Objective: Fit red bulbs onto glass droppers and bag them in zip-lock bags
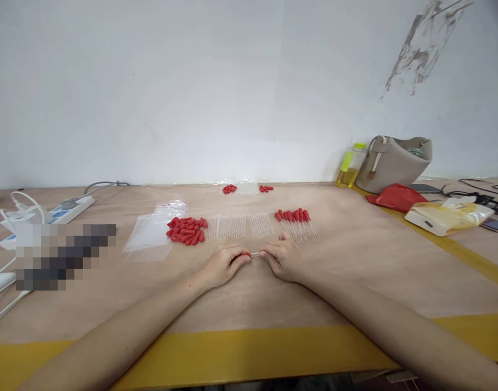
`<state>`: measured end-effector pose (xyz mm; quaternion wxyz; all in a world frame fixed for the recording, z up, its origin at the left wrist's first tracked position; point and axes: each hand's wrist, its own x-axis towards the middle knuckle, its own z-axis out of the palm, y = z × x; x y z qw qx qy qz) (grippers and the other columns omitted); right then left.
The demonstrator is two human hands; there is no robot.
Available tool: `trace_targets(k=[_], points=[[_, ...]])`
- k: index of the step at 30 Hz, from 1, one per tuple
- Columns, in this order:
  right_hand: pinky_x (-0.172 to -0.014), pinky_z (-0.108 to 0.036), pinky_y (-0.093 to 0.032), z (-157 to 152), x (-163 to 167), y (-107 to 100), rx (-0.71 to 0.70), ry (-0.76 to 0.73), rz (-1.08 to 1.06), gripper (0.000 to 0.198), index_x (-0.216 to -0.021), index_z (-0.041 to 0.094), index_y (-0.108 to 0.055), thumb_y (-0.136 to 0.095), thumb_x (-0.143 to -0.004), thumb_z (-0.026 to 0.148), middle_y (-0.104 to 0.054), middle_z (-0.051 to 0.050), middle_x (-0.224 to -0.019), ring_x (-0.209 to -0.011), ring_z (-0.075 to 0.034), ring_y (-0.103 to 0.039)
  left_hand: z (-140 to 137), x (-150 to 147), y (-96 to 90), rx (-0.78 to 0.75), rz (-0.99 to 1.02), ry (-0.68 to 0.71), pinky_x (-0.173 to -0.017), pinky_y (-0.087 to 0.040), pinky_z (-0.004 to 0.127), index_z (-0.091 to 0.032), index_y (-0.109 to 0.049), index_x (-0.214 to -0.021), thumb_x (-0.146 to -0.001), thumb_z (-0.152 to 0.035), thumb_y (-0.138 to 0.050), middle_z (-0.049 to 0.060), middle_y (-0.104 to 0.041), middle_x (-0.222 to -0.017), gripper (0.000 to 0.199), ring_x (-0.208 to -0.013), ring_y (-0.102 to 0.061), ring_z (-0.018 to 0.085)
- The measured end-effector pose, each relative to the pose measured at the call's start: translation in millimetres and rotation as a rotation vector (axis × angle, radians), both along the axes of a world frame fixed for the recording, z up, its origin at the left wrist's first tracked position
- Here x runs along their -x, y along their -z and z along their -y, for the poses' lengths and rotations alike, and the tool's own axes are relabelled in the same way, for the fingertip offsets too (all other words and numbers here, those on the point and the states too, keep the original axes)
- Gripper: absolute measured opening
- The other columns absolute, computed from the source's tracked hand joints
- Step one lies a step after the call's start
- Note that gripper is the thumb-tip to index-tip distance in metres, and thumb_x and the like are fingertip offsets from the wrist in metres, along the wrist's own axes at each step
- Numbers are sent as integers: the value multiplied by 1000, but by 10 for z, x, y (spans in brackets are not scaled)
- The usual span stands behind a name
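Note:
My left hand [226, 265] is closed on a red rubber dropper bulb [247, 254], mostly hidden by the fingers. Facing it, my right hand [285, 259] pinches a thin clear dropper tube [254, 254], whose free end meets the bulb between my fingertips. Beyond my left hand lies a pile of loose red bulbs [187, 230]. Two rows of clear tubes, a wider one [226, 226] and a narrower one [260, 224], lie beside that pile. Just past my right hand are several droppers with red bulbs fitted [297, 224], side by side.
Clear zip bags [149, 233] lie left of the bulbs. Two small red bulb groups [229, 189] [266, 189] are near the wall. At left is a power strip [71, 209] with cables. At right stand a bottle [350, 165] and grey bag [393, 165], near red [396, 197] and yellow-white [446, 216] packets.

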<state>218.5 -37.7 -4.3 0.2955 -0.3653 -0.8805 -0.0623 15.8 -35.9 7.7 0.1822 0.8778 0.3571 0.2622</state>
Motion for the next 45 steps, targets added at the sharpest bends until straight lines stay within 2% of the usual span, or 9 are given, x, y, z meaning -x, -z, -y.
trace_targets(k=[11, 15, 19, 22, 25, 29, 36, 40, 45], points=[[-66, -28, -24, 24, 94, -35, 94, 37, 31, 27, -69, 15, -57, -37, -86, 21, -61, -1, -63, -55, -10, -46, -12, -8, 18, -9, -30, 21, -64, -40, 22, -17, -60, -86, -88, -29, -39, 0, -60, -74, 24, -68, -54, 12], [-68, -28, -30, -23, 32, -82, 95, -32, 50, 27, -79, 16, -59, -34, -88, 23, -61, -4, -74, -67, -13, -50, -73, 41, 26, -35, 22, -8, -63, -41, 22, -18, -58, -95, -85, -32, -45, 1, -60, -79, 21, -67, -53, 12], [-73, -29, -37, -44, -121, -112, 120, -78, -16, 26, -96, 17, -57, -33, -87, 19, -58, -7, -87, -81, -16, -52, -134, 161, 24, -69, 49, -82, -57, -41, 22, -18, -48, -113, -77, -35, -57, 1, -57, -80, 41, -59, -49, 10], [-72, -30, -41, -121, -292, -143, 102, 57, -185, 23, -93, 15, -57, -36, -85, 19, -55, -9, -88, -80, -17, -52, -154, 227, 19, -98, 42, -122, -58, -42, 23, -18, -50, -110, -77, -32, -56, 0, -54, -79, 37, -59, -48, 10], [-75, -31, -41, -292, -469, -185, 85, 339, -345, 20, -85, 13, -57, -37, -82, 17, -55, -10, -85, -81, -18, -51, -152, 233, 11, -107, 12, -104, -60, -42, 23, -17, -56, -99, -80, -29, -51, 1, -53, -80, 23, -62, -50, 10], [-77, -30, -40, -510, -596, -223, 173, 608, -354, 22, -90, 9, -55, -36, -78, 8, -55, -13, -89, -86, -20, -50, -151, 209, 4, -93, -19, -81, -63, -43, 23, -17, -59, -90, -81, -27, -49, 3, -55, -85, 17, -67, -53, 11], [-69, -27, -40, -510, -513, -138, 181, 669, -155, 23, -91, 9, -53, -38, -73, 6, -46, -14, -95, -74, -17, -48, -163, 225, 8, -80, -17, -71, -62, -43, 24, -17, -59, -90, -82, -27, -48, 3, -56, -84, 17, -66, -53, 11], [-68, -28, -39, -498, -483, -48, 159, 687, -89, 27, -91, 10, -54, -35, -73, 4, -45, -15, -97, -75, -17, -48, -162, 221, 11, -80, -14, -74, -62, -43, 24, -18, -59, -89, -81, -28, -48, 3, -56, -83, 17, -65, -53, 11], [-68, -27, -38, -527, -496, 24, 136, 691, -86, 23, -89, 13, -56, -37, -76, 12, -49, -12, -94, -78, -18, -49, -170, 222, 20, -91, -26, -78, -63, -43, 24, -18, -59, -90, -82, -28, -48, 3, -56, -83, 17, -65, -53, 11]])
